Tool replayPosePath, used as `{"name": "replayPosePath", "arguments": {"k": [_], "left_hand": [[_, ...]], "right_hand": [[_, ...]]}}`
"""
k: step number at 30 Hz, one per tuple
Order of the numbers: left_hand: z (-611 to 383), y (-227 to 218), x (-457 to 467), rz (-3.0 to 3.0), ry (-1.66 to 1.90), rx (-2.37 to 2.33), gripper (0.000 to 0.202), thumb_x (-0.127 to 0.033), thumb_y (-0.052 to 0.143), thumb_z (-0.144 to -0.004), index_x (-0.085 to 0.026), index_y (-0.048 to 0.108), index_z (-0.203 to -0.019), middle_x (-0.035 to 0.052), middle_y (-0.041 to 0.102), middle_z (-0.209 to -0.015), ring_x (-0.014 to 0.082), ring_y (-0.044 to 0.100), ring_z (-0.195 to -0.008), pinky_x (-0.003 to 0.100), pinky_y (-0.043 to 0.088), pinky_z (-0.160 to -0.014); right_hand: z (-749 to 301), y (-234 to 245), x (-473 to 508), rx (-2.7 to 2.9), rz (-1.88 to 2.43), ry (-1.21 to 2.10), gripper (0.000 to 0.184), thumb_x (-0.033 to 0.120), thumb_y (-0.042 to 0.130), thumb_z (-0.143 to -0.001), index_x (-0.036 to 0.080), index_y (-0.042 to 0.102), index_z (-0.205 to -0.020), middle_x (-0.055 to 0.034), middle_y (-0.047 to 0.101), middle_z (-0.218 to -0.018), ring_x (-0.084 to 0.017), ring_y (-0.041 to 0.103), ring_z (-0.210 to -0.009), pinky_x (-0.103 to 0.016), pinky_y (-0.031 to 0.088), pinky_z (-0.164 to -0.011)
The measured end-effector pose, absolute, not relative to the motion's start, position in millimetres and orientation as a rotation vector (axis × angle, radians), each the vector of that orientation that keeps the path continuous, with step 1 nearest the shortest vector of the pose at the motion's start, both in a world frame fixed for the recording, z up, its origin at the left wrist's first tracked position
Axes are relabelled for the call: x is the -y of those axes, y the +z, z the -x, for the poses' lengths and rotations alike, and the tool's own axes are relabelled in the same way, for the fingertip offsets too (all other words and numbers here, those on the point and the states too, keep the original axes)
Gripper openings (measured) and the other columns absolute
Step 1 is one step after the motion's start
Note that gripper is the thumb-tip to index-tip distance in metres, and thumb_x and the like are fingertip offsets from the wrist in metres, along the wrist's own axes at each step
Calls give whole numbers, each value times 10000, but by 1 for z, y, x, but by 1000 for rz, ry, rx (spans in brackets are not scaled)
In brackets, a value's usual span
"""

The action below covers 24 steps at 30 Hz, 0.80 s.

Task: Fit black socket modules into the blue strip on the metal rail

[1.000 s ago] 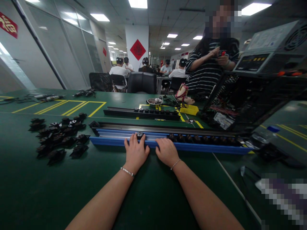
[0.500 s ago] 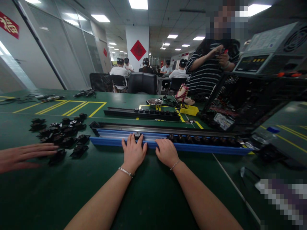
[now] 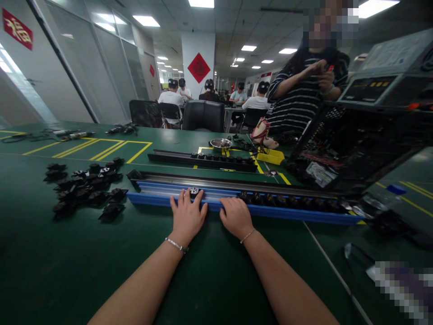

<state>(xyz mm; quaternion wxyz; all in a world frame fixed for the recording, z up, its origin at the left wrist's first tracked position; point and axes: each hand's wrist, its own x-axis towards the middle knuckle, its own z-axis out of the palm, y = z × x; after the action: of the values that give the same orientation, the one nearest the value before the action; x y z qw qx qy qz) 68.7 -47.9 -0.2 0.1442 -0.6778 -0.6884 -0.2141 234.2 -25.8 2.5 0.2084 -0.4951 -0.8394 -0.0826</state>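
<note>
A long blue rail (image 3: 287,214) lies crosswise in front of me, with an open channel along its top. My left hand (image 3: 187,214) rests on it with fingers spread, the fingertips at a small black part (image 3: 194,191) sitting in the channel. To the right, my right hand (image 3: 237,216) has its fingers curled over the rail's near edge. Just past those fingers, a row of similar black parts (image 3: 279,200) fills the right stretch of the channel. A loose cluster of black parts (image 3: 83,194) lies on the table to the left of the rail.
Behind the blue rail lies a long black rail (image 3: 216,183), then a shorter black rail (image 3: 169,157) holding parts. A metal bowl (image 3: 221,143) and a yellow tray (image 3: 271,156) stand farther back. An opened computer case (image 3: 318,144) blocks the right; a person in a striped shirt (image 3: 294,106) stands behind.
Another person's hand, which was over the black parts at the left, has gone from view. The view has shifted slightly; my hands stay at nearly the same places on the rail.
</note>
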Motion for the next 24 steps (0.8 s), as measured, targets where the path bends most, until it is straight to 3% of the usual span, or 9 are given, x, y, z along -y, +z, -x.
{"name": "replayPosePath", "arguments": {"k": [8,15,24], "left_hand": [[-71,-1,47,1957,-613,2004,493,-462,388,-867,-266,477,-1310,164,454,-1359,325,323,-1308,614,174,-1044],[-71,-3,44,1956,-614,2001,490,-453,380,-871,-257,479,-1309,174,444,-1364,328,328,-1305,624,171,-1039],[-72,-2,42,1959,-606,2024,482,-461,367,-874,-256,500,-1290,175,448,-1358,327,323,-1307,631,174,-1036]], "right_hand": [[-234,2,25,2327,1369,-208,208,196,480,-817,180,587,-995,-61,633,-927,-201,519,-865,-329,346,-810],[-235,-2,25,2253,1334,-198,227,185,477,-813,189,600,-1004,-83,593,-1113,-210,509,-985,-330,364,-851],[-235,0,26,2265,1335,-185,255,172,468,-816,174,583,-1044,-81,617,-995,-204,518,-925,-329,372,-837]]}}
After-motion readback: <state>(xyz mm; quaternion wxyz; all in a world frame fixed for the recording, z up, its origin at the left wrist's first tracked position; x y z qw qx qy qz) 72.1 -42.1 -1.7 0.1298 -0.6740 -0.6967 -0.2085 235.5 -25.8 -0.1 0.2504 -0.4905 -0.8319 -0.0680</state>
